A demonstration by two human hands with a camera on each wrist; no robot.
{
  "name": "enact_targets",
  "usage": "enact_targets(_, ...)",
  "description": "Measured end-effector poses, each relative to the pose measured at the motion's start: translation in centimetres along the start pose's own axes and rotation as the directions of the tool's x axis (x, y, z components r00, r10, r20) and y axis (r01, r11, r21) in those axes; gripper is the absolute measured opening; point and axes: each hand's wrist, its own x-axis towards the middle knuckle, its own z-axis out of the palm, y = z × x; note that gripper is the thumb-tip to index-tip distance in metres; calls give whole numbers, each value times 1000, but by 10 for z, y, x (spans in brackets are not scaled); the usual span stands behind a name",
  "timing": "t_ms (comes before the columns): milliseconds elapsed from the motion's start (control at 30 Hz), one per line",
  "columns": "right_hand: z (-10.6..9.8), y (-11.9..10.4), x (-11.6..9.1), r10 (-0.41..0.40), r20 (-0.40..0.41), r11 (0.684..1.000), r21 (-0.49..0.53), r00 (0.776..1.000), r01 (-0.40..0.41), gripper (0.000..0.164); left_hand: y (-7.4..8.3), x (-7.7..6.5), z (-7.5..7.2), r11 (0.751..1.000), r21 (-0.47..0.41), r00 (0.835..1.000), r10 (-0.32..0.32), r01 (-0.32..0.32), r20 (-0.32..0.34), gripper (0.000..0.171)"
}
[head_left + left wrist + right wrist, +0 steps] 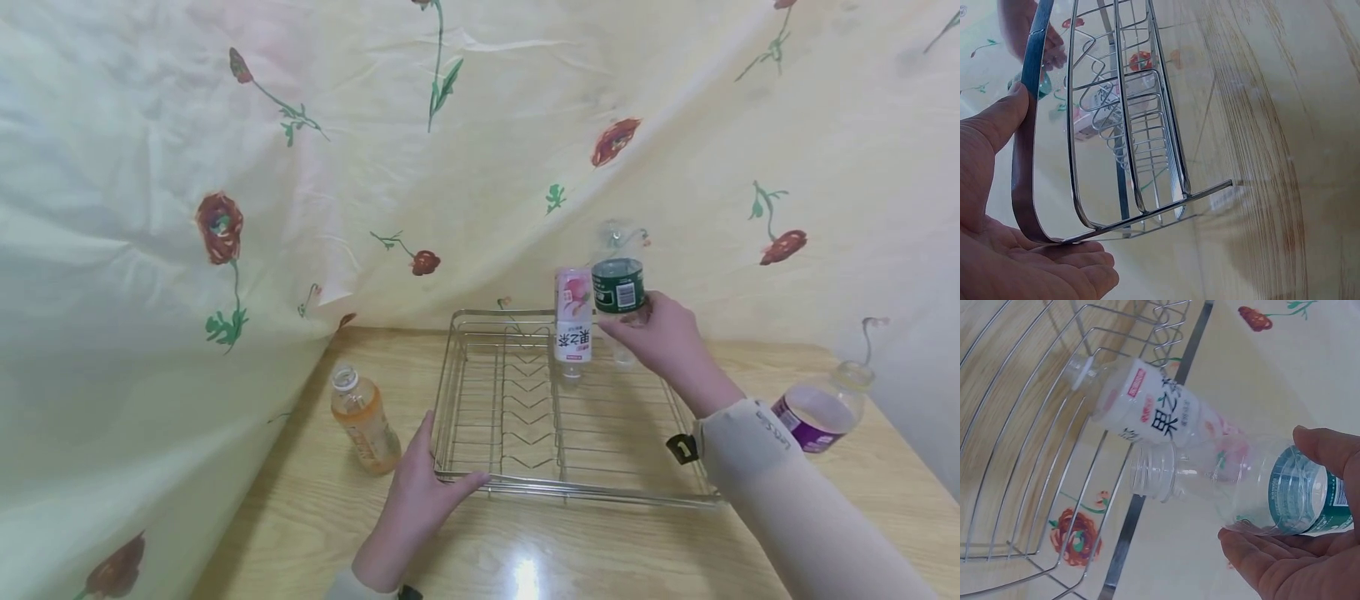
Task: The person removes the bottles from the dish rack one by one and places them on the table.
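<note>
My right hand [671, 333] grips a clear plastic bottle with a green label [618, 287]. The bottle is upside down, its bare mouth pointing into the back of the wire dish rack [558, 417]. Beside it a white and pink bottle [573, 317] stands inverted against the rack's back rail; in the right wrist view the clear bottle [1200, 475] overlaps its lower part. At the rack's front left corner rests my left hand [416, 492], fingers along the outer side and thumb against the front rim. In the left wrist view, the thumb [1004, 115] touches the flat metal rim.
An orange-labelled bottle [366, 421] stands left of the rack on the wooden table [285, 517]. To the right, partly behind the right sleeve, is a purple-labelled bottle [821, 408]. A flowered cloth [480, 167] hangs behind and along the left.
</note>
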Motion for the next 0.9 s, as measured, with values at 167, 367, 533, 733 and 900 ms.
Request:
enact_targets(167, -1, -8, -7, -13, -11, 1000, 1, 1000, 13, 72, 0, 0, 0, 1000, 5, 1000, 3, -3, 5, 127)
enact_targets(367, -1, -14, -14, -43, -47, 999, -17, 998, 43, 73, 1, 1, 0, 1000, 15, 1000, -1, 1, 5, 126)
enact_targets(533, -2, -17, -19, -65, -59, 998, -24, 996, 63, 76, 1, 0, 0, 1000, 17, 1000, 0, 0, 5, 126)
enact_targets(733, -3, -20, -27, -81, -69, 996, -35, 994, 79, 74, 1, -1, 0, 1000, 26, 1000, 2, -2, 6, 126)
enact_targets(900, -5, -23, -32, -98, -75, 994, -45, 992, 95, 72, 1, 0, 0, 1000, 23, 1000, -6, 6, 8, 126)
